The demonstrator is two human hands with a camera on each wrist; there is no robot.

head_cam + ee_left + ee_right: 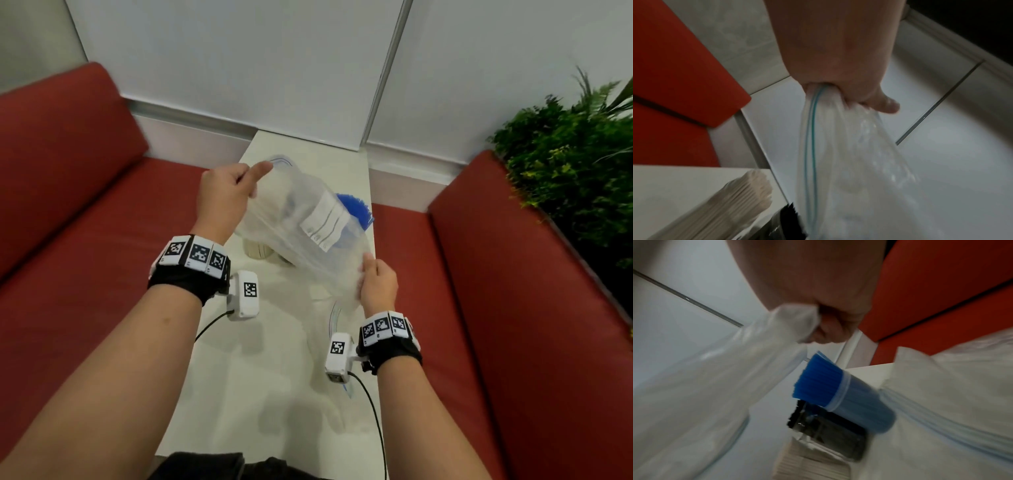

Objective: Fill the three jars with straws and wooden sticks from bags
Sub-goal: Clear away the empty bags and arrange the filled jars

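Clear crinkly zip bag held up over white bench. Left hand grip pinches its zip edge, right hand grip bunches opposite corner. Blue straws in jar behind.

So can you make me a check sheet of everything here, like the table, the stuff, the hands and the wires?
Surface: white table, narrow, between two red seats.
Job's things: clear zip bag held up over the table, looks empty; jar of blue straws; jar of black straws; jar of pale wooden sticks.
Clutter: another clear bag lying on the table.
Grips: left hand grips the bag's zip end; right hand pinches its other end.
Cables: black wire from the right wrist camera, another from the left one.
Surroundings: white wall panels, green plants on the right.
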